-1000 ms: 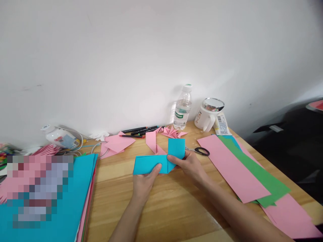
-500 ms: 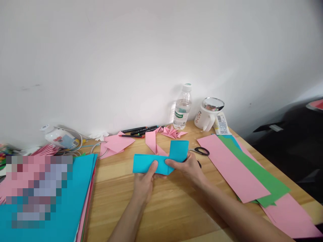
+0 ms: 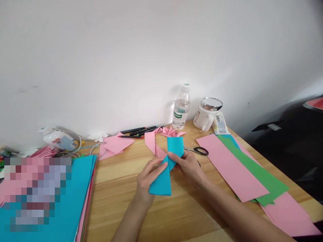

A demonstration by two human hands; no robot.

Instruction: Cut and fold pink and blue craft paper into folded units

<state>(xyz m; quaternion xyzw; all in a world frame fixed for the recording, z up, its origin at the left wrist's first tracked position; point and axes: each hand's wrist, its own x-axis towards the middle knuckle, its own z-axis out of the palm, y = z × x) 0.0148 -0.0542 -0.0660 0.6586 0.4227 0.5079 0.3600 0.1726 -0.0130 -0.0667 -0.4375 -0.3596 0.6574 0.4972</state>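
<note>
Wood-grain table carries the work. Nearest, I have the two hands close together on one blue paper strip, held over the table. Left hand grips the lower limb near the bend; its free end points to the near side. Right hand clamps the upper limb, thumb on the front face beside the bend. Status: a slanted fold is formed between the limbs. Both limbs end free, so I judge folding to be partway. I cannot tell whether the crease is pressed flat, nor how many folds remain. To the right, a flat pink strip overlies green paper. Beyond the hands lie scissors and a bent pink strip. Farther back, a water bottle and white mug stand near the wall.
</note>
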